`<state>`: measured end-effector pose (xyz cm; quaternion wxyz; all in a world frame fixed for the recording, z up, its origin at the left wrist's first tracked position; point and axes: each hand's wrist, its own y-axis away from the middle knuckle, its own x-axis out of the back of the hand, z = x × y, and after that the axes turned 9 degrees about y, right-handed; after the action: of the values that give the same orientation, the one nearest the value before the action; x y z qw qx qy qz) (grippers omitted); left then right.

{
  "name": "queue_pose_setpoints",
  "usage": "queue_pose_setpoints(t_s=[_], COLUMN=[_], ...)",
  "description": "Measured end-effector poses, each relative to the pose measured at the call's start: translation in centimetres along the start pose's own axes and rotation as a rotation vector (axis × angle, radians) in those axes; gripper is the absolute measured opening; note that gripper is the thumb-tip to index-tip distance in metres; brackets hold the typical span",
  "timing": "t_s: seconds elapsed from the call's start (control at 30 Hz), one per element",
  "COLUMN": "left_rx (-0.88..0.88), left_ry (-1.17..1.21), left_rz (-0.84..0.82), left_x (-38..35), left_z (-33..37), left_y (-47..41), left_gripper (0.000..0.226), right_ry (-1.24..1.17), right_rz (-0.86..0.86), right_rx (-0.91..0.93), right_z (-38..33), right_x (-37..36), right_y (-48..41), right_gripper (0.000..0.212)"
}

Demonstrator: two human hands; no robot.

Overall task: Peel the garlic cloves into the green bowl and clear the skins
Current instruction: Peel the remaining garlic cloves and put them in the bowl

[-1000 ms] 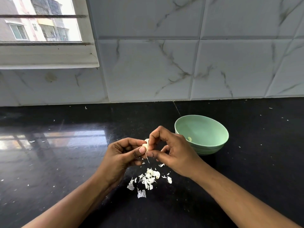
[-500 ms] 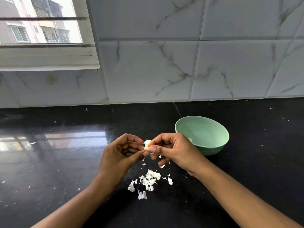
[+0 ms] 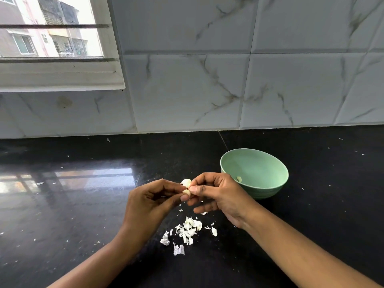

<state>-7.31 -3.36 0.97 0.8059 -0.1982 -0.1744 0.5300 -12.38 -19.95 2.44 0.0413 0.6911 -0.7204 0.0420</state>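
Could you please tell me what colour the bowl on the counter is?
The bowl is pale green; the head view shows it.

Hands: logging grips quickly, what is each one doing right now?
Left hand: pinching the garlic clove at its fingertips.
Right hand: pinching the same clove from the other side.

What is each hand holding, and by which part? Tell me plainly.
Both hold one garlic clove. The left hand pinches its lower end with thumb and fingers; the right hand pinches its middle from the opposite side, thumb against forefinger.
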Motion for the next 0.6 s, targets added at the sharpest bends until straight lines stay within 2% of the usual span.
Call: queue_pose_setpoints(t_s=[0.1,0.2,0.3,0.4,0.47,0.6], left_rx=[0.019,0.072,0.159,0.229,0.259,0.312], left_ry=[0.1,0.184,0.251,0.304,0.33,0.323], left_rz=[0.034,0.056,0.061,0.05,0.051,0.013], left_x=[0.1,0.1,0.1,0.1,0.1,-0.1], left_z=[0.1,0.1,-0.1,-0.1,-0.2,-0.2], left_y=[-0.2,-0.3,-0.4,-0.5,-0.5,-0.4], left_gripper=[0.018,0.017,0.021,0.021,0.018,0.018], right_ry=[0.255,0.508,0.421,0.272,0.308,0.364], right_rz=[-0.014,0.044,0.104,0.022,0.013,0.132], right_rx=[0.003,0.116,0.159,0.112,0.128,0.209], right_z=[0.9,0.9,-0.2,-0.6,-0.2,0.4], right_x=[-0.9,-0.6,0.9,1.0,0.3,-0.2], right_y=[-0.1,-0.1,0.0,0.2,0.2,0.0], right_gripper=[0.012,0.015,0.025,0.026,0.018,0.012])
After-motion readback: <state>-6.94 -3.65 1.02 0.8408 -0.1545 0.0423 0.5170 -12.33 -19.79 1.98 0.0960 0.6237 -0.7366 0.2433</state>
